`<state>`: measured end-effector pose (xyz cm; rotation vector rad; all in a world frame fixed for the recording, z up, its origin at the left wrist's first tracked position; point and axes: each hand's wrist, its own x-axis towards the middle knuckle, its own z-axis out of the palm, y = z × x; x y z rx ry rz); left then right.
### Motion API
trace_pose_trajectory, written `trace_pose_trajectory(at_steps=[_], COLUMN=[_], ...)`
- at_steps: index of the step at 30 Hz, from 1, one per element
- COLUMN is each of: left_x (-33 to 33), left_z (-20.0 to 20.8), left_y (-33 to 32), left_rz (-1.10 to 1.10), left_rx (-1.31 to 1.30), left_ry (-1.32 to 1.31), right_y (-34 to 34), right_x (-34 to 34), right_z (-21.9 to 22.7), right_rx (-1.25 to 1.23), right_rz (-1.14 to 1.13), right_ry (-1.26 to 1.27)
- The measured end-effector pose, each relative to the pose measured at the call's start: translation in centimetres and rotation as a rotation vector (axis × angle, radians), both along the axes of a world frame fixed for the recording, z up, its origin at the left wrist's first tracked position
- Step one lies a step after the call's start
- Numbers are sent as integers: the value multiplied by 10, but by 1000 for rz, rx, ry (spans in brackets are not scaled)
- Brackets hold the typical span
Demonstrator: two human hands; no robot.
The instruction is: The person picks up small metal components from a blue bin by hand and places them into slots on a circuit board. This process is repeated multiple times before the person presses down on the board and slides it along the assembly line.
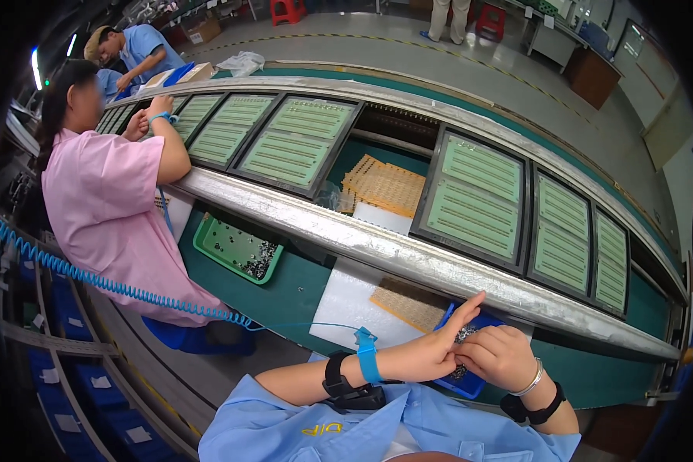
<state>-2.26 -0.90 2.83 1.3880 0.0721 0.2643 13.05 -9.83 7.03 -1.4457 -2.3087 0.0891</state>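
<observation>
My left hand [437, 350] reaches over a blue tray [470, 390] holding small shiny metal parts [460, 372], its visible fingers stretched out toward the rail. My right hand [502, 356] comes in from the right, its fingers curled and pinched together against the left palm. Whatever sits between those fingertips is hidden. More metal bits glint between the two hands; I cannot tell whether they lie in the left palm or in the tray. A blue wrist strap [367, 356] with a coiled cord is on my left wrist.
Beyond the metal rail [300, 209], black frames with green circuit panels [473, 199] stand in a row, with a gap showing orange-brown boards [385, 185]. A green tray [239, 248] of small parts lies left. A co-worker in pink [115, 192] sits there; a blue coiled cord [123, 285] crosses low.
</observation>
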Motion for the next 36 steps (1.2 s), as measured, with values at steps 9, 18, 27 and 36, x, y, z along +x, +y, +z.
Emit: trace_pose_trajectory(at_steps=[9, 18, 27, 36], left_x=[5, 40, 35, 35], left_z=[-1, -33, -40, -32], left_y=[1, -17, -11, -6], left_rz=[37, 41, 41, 159], left_rx=[139, 1440, 1366, 942], left_ry=[90, 174, 183, 51], right_y=[0, 138, 231, 236], right_x=[22, 144, 151, 156], right_z=[10, 27, 1, -16], right_rx=[27, -172, -169, -208], right_rz=[-264, -422, -547, -729], right_ry=[283, 577, 313, 226])
